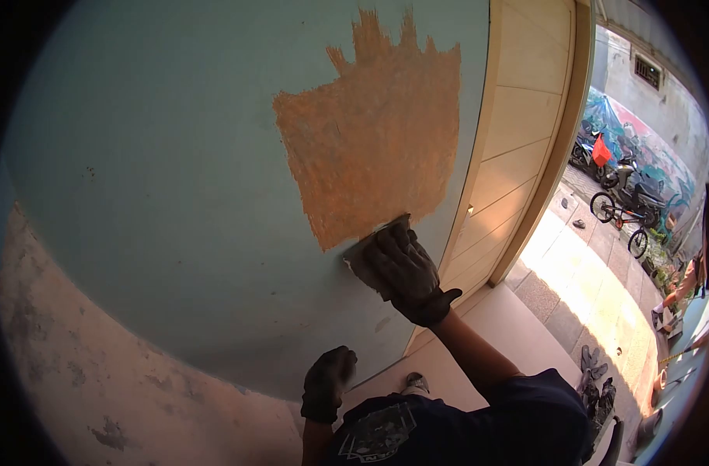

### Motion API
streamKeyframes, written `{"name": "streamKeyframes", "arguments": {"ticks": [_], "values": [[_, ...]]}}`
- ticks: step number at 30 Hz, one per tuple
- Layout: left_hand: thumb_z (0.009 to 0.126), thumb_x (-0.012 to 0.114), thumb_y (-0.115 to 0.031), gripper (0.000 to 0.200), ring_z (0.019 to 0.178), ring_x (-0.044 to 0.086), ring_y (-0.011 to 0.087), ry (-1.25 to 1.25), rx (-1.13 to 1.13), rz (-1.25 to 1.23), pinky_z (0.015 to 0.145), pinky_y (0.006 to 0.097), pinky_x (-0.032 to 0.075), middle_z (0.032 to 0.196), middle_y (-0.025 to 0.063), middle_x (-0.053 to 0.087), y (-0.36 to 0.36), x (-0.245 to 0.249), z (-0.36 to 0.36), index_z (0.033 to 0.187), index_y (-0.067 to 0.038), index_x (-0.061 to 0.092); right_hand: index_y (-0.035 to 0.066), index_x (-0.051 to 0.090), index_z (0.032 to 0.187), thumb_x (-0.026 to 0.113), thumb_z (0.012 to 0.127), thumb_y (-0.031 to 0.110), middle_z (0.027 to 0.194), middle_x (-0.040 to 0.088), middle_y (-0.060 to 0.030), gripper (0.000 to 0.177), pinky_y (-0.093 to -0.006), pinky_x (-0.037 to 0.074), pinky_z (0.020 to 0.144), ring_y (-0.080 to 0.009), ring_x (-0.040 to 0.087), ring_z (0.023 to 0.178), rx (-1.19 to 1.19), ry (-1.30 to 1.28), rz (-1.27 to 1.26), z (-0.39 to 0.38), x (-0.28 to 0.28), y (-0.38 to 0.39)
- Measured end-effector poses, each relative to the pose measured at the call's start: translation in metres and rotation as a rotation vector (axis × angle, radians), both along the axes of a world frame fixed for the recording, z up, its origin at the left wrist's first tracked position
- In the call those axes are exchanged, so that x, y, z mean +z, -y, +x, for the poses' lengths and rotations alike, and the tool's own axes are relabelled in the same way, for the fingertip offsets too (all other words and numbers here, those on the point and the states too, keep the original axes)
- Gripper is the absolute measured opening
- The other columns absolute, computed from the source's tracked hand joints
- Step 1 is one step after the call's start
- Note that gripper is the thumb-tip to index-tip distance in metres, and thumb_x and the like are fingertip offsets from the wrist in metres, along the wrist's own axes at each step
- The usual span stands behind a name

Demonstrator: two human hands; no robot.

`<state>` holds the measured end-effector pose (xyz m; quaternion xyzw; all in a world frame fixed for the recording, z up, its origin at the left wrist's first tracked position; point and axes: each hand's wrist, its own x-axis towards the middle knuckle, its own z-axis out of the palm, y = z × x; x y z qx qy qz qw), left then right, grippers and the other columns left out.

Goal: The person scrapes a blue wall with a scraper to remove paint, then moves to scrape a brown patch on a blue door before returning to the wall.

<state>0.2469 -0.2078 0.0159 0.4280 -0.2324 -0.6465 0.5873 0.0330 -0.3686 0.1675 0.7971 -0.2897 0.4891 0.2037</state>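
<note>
A dark glove covers my right hand (401, 268), which holds a flat scraper (364, 260) with its edge against the wall. The scraper is at the lower edge of an orange-brown patch (378, 140) with ragged brush-like streaks along its top. Around the patch the wall (176, 155) is pale blue-green. My left hand (329, 380), also in a dark glove, is low in front of the wall near my body. Its fingers are curled in, and what they hold, if anything, is hidden.
A cream panelled door (517, 124) stands right of the patch. Outside are a bicycle (622, 217), motorbikes (638, 194) and a painted mural wall (657, 147). A person's leg (681, 287) shows at the far right. Grey gloves (593, 365) lie at the lower right.
</note>
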Motion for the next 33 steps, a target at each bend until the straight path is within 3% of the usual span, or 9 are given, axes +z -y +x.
{"name": "streamKeyframes", "arguments": {"ticks": [5, 9, 11, 13, 16, 20, 24, 29, 33], "values": [[0.099, 0.065, -0.032, 0.043, 0.111, 0.066, 0.0240, 0.002, 0.058, 0.007, 0.101, 0.0387, 0.051, 0.119, 0.0140, 0.070, -0.007, 0.006, 0.001, 0.126, 0.001, 0.063, 0.003, 0.057, 0.137, 0.053, 0.099, -0.001, 0.128, 0.065, -0.0175, 0.039, -0.0429, 0.051, 0.105, -0.0342, 0.062, 0.125, 0.099, 0.819, 0.661, -0.008, -0.021, 0.008], [0.099, 0.065, -0.033, 0.043, 0.112, 0.066, 0.0241, 0.041, 0.049, 0.026, 0.102, 0.0397, 0.050, 0.119, 0.0141, 0.070, 0.001, 0.000, 0.008, 0.127, 0.000, 0.063, -0.001, 0.054, 0.139, 0.049, 0.097, -0.004, 0.138, 0.060, -0.0235, 0.043, -0.0426, 0.049, 0.107, -0.0385, 0.059, 0.128, 0.139, 0.065, 0.155, 0.014, -0.016, -0.008], [0.099, 0.065, -0.033, 0.044, 0.113, 0.066, 0.0243, 0.030, 0.020, -0.023, 0.102, 0.0400, 0.050, 0.119, 0.0142, 0.070, -0.005, -0.004, 0.013, 0.128, 0.000, 0.063, 0.001, 0.058, 0.135, 0.056, 0.094, -0.002, 0.138, 0.060, -0.0215, 0.041, -0.0444, 0.047, 0.109, -0.0362, 0.056, 0.132, -0.272, 0.329, 0.079, -0.014, -0.038, 0.036], [0.100, 0.064, -0.033, 0.044, 0.114, 0.065, 0.0245, 0.047, 0.041, 0.012, 0.103, 0.0397, 0.050, 0.121, 0.0146, 0.069, -0.003, 0.001, 0.009, 0.128, 0.001, 0.063, 0.001, 0.058, 0.136, 0.058, 0.091, -0.001, 0.141, 0.057, -0.0232, 0.044, -0.0494, 0.044, 0.110, -0.0395, 0.051, 0.137, 0.024, 0.874, 0.294, -0.011, -0.046, 0.036], [0.101, 0.062, -0.033, 0.044, 0.114, 0.065, 0.0239, 0.080, 0.054, 0.080, 0.102, 0.0386, 0.050, 0.122, 0.0144, 0.069, 0.002, 0.001, 0.007, 0.129, 0.001, 0.062, -0.001, 0.059, 0.131, 0.058, 0.090, 0.001, 0.132, 0.060, -0.0252, 0.041, -0.0548, 0.047, 0.105, -0.0439, 0.057, 0.126, 0.134, -0.225, -0.023, 0.000, -0.022, 0.002], [0.102, 0.060, -0.032, 0.042, 0.113, 0.066, 0.0235, 0.090, -0.018, 0.044, 0.101, 0.0379, 0.051, 0.122, 0.0144, 0.068, 0.009, -0.005, 0.012, 0.129, 0.000, 0.063, 0.004, 0.062, 0.127, 0.062, 0.089, 0.007, 0.126, 0.064, -0.0198, 0.038, -0.0509, 0.051, 0.102, -0.0376, 0.062, 0.121, -0.317, 0.142, 0.008, -0.017, -0.024, 0.020], [0.103, 0.060, -0.031, 0.044, 0.121, 0.062, 0.0229, 0.063, -0.037, 0.029, 0.105, 0.0399, 0.047, 0.128, 0.0128, 0.065, 0.014, 0.000, -0.003, 0.138, -0.004, 0.056, 0.009, 0.064, 0.131, 0.062, 0.092, 0.009, 0.133, 0.064, -0.0146, 0.039, -0.0438, 0.053, 0.104, -0.0275, 0.062, 0.125, 0.334, -0.259, -0.010, 0.001, -0.056, 0.002], [0.103, 0.060, -0.026, 0.051, 0.135, 0.051, 0.0241, 0.090, -0.030, -0.127, 0.110, 0.0428, 0.042, 0.144, 0.0119, 0.055, 0.011, 0.014, -0.022, 0.149, -0.008, 0.046, 0.006, 0.062, 0.135, 0.068, 0.093, 0.013, 0.124, 0.070, -0.0126, 0.043, -0.0378, 0.056, 0.098, -0.0249, 0.069, 0.113, 0.837, 0.280, 0.997, -0.018, -0.056, -0.026], [0.096, 0.070, -0.033, 0.056, 0.123, 0.059, 0.0293, -0.070, -0.050, -0.405, 0.106, 0.0450, 0.045, 0.134, 0.0150, 0.061, 0.006, -0.001, -0.024, 0.143, -0.008, 0.053, 0.006, 0.058, 0.138, 0.065, 0.099, 0.029, 0.119, 0.071, -0.0105, 0.046, -0.0317, 0.056, 0.092, -0.0173, 0.070, 0.106, 0.348, -0.013, 0.869, -0.027, -0.128, -0.067]]}}
